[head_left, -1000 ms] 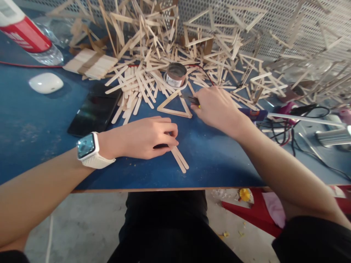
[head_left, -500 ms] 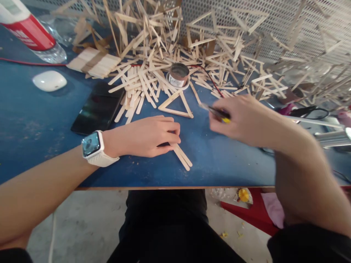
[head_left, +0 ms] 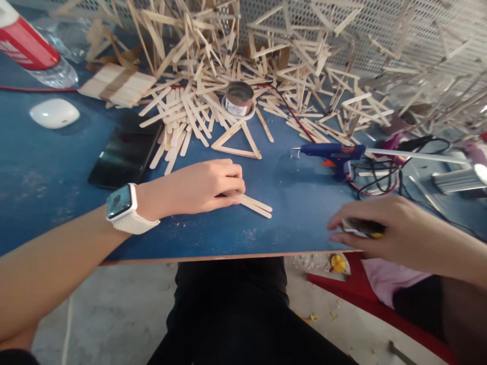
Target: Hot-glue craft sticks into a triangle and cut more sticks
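Observation:
My left hand [head_left: 213, 186], with a white watch on the wrist, rests low over the blue table. Its fingers are closed on two wooden craft sticks [head_left: 261, 207], whose rounded ends stick out to the right. Near the front edge at the right, my right hand [head_left: 376, 233] is curled round a small black-and-yellow tool [head_left: 367, 227]. Blur hides the tool's exact kind. A triangle of craft sticks [head_left: 238, 151] lies beyond my left hand. To the right of it, a blue glue gun [head_left: 331, 151] has a clear glue stick in its back end.
A big heap of loose craft sticks [head_left: 190, 114] and glued frames fills the back. Among them stands a small brown round container [head_left: 239, 99]. At the left are a black phone [head_left: 127, 149], a white mouse-shaped case [head_left: 55, 113], a bundle of sticks [head_left: 117, 85] and a bottle [head_left: 34, 48].
My right hand has moved right and toward the table's front edge with the tool, uncovering the glue gun. The two sticks in my left hand have turned to point more rightward.

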Demonstrator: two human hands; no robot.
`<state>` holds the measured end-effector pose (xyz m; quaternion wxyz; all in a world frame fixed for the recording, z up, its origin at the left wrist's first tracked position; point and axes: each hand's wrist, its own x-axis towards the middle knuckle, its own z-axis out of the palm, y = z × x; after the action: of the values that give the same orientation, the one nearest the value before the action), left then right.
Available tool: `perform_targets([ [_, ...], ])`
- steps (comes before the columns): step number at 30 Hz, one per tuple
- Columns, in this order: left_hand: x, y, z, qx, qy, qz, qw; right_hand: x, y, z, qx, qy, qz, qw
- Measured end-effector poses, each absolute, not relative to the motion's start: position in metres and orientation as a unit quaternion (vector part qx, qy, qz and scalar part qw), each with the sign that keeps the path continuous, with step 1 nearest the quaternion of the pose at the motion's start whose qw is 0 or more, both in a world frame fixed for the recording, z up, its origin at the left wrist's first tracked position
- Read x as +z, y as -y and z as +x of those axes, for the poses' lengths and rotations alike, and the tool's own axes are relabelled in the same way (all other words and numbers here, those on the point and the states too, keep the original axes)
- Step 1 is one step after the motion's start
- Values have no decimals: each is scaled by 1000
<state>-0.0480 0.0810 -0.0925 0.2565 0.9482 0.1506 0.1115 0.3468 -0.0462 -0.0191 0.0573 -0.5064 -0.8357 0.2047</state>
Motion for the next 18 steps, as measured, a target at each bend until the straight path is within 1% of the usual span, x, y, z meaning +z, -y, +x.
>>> perform_targets([
  [3,-91,-78,-48,120,-174,937,279,-30,26,309,225,873,-418,109],
  [7,-90,-72,-46,124,-194,928,293,-46,-7,276,199,907,-359,98],
  [14,-87,-65,-47,132,-185,925,305,-61,-32,275,297,894,-319,107],
  [18,-83,-64,-47,127,-172,926,311,-69,-28,280,304,890,-311,139],
])
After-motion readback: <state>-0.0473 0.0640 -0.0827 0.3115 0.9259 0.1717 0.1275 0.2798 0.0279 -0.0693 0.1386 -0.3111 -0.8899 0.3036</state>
